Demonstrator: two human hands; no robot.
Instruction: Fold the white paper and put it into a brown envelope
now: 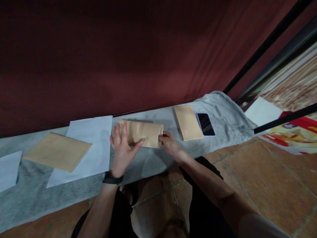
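In the head view, a brown envelope (148,132) is laid flat between both hands on the bench (37,201), which is covered by a gray cloth (223,115). Its left end is pressed by the left hand (121,148), spread wide with the thumb along the near edge; its right end is pinched by the right hand (170,144), beside a white strip (whether paper inside or lining cannot be told).

If the right end were pulled harder than the left is held, the brown paper could be creased or torn. Slipping might be caused by the soft cloth, which could be dragged along with the envelope. By a wide rightward sweep, the envelope stack (188,122) could be nudged into the phone (206,124) beside it. On the left, the loose envelope (58,152) could be slid off the white sheet (99,145) if the cloth were tugged.
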